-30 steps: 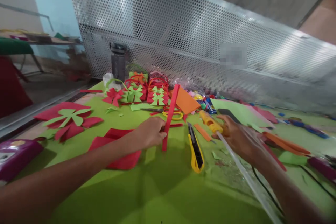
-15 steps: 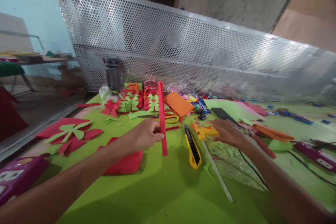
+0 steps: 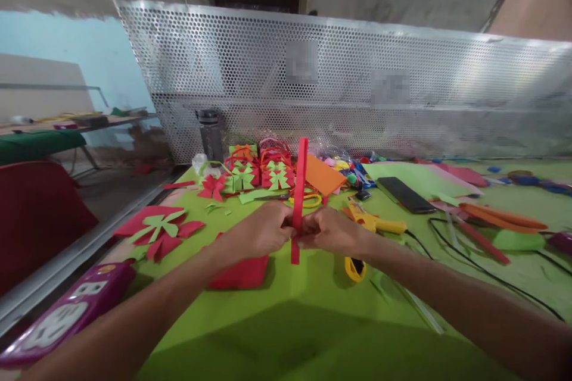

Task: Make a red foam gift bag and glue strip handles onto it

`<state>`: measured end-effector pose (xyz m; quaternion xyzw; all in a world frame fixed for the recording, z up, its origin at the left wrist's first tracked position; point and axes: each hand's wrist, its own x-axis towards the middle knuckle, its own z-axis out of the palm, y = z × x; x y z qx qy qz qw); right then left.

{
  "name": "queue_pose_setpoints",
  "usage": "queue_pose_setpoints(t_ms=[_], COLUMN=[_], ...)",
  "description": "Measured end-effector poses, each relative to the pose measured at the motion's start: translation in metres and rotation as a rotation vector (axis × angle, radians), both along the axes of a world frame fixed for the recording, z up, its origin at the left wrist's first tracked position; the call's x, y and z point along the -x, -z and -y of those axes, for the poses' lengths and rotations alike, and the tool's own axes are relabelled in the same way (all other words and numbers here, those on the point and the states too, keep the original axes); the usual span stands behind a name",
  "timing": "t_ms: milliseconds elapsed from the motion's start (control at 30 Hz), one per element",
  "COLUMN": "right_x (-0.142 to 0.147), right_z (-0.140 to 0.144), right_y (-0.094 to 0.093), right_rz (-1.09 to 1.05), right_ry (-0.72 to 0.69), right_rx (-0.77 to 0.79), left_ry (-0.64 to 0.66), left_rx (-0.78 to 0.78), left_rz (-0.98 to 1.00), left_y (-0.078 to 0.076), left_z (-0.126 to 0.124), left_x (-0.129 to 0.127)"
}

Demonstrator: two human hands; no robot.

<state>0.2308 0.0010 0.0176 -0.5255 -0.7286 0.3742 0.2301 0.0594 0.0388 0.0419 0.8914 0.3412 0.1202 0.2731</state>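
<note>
A long red paper strip stands nearly upright in front of me, above the green tabletop. My left hand pinches its lower part from the left. From the right, the fingers of my right hand close on the same strip at about the same height. Beneath my left wrist lies a red paper piece, partly covered. A yellow glue gun rests just beyond my right wrist. My right forearm hides most of a yellow cutter knife and part of a clear glue stick.
Small red and green paper bags stand at the back beside a dark bottle. Cut paper flowers lie left, near a purple power strip. Yellow-handled scissors, orange paper and a black phone lie behind my hands.
My right hand has left the glue gun and come over to the red strip, closing on it beside my left hand. The left hand keeps its pinch. The view has turned slightly left.
</note>
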Motion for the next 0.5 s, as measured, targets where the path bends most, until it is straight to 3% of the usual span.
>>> queue_pose_setpoints(t_ms=[167,300,433,500], right_x=[0.009,0.012,0.009,0.008], right_z=[-0.008,-0.009,-0.007,-0.005], right_y=[0.005,0.006,0.007,0.007], right_rz=[-0.043,-0.126,-0.209,-0.240], right_ry=[0.025,0.127,0.243,0.276], right_rx=[0.017,0.014,-0.010,-0.015], left_ry=[0.018,-0.019,-0.091,-0.061], left_rx=[-0.041,-0.091,-0.217,-0.271], left_rz=[-0.016,-0.051,-0.267,-0.359], left_y=[-0.004,-0.012,-0.011,-0.006], left_z=[0.001,0.002,0.013,0.021], left_x=[0.004,0.019,0.046,0.056])
